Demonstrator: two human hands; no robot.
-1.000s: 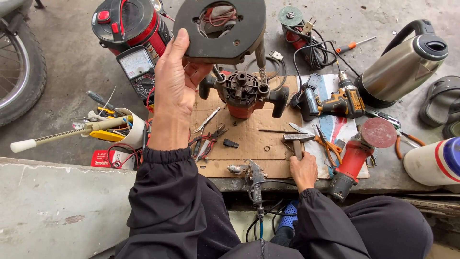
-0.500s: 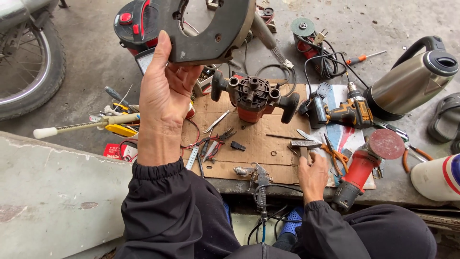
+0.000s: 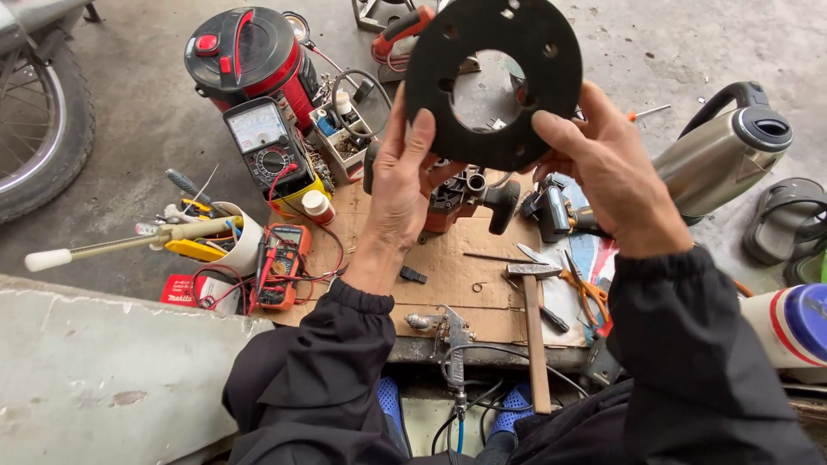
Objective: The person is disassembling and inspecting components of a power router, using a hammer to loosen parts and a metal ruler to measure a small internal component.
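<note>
Both hands are up in front of the person, holding a flat black ring plate [image 3: 493,82] with a big round hole in the middle and smaller holes about it. The left hand [image 3: 403,185] pinches its lower left edge, thumb on the face and fingers behind; the right hand [image 3: 607,176] grips the lower right edge the same way. The plate is raised well above the work surface, its face turned toward the person.

The work goes on at ground level — a rough grey concrete floor [image 3: 146,129] with a sheet of brown cardboard [image 3: 448,275] laid over it as a mat. On the cardboard, under the plate, sits a red and black power tool body [image 3: 461,198] with knob handles. A hammer [image 3: 532,331] lies near the cardboard's right edge, orange-handled pliers [image 3: 586,288] just beside it. To the left stand a black meter with a dial [image 3: 263,142], an orange meter [image 3: 280,265] with red leads, and a white cup of tools [image 3: 233,237]. Behind them is a red and black cooker [image 3: 250,56]. A steel kettle [image 3: 724,151] lies to the right — sandals [image 3: 780,228] beyond it. A motorbike tyre [image 3: 39,129] shows at far left, and a pale concrete ledge [image 3: 103,370] runs along the near side.
</note>
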